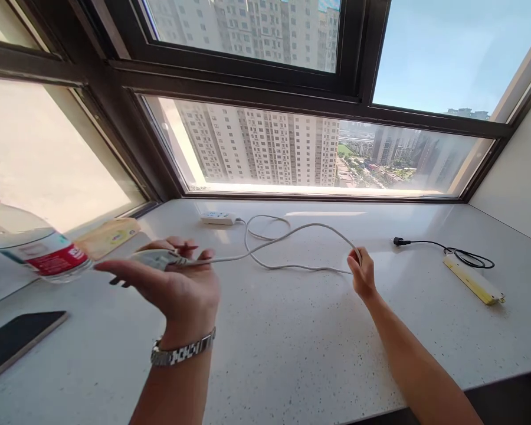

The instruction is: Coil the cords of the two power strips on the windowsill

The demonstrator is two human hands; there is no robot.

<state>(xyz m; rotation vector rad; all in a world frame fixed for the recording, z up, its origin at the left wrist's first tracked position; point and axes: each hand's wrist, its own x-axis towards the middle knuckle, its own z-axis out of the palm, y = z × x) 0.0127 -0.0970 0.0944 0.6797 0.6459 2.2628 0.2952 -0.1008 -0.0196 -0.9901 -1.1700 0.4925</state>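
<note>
My left hand (181,283), palm up with a metal watch on the wrist, holds the pale plug end (153,258) of a white power cord. Its thumb stretches out to the left and the fingers lie beneath the plug. To the right, my right hand (361,273) pinches the white cord (312,226) between thumb and fingers. Between the hands the cord arches just over the counter, and another stretch of it loops on the surface. That cord runs to a white power strip (218,218) near the window.
On the white speckled counter (283,342), a water bottle (55,254) and a yellowish packet (108,237) stand at left, beyond a dark phone (20,342). At right lie a yellow-and-white power strip (473,280) and its black plug (400,241). Windows (265,147) border the back.
</note>
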